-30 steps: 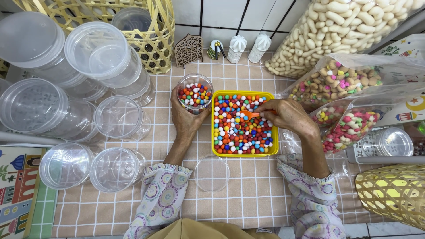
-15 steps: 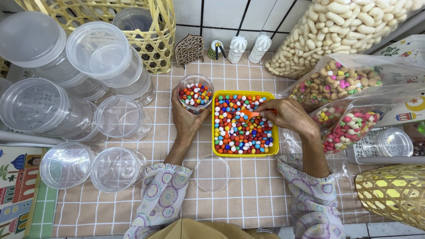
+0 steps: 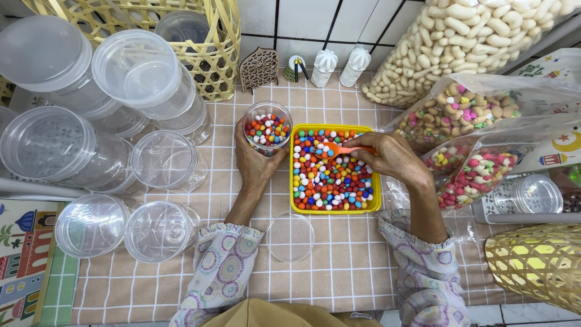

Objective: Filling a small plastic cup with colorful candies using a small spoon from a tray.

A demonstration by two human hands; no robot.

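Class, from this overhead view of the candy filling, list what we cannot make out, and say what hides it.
- How full the small jar is below its top layer: left hand wraps it.
- Spoon handle end: hidden under right hand.
- Big bag of pale snacks: cut off by the top edge.
- Yellow basket contents: cut off at the right edge.

A beige checked tablecloth (image 3: pixel 339 266) covers the table, lit evenly and brightly from above. Along its far edge rises a wall of white tiles (image 3: pixel 302 18) with dark grout. At the near left corner a colourful patterned mat (image 3: pixel 24 266) lies beside a green checked strip (image 3: pixel 60 290).
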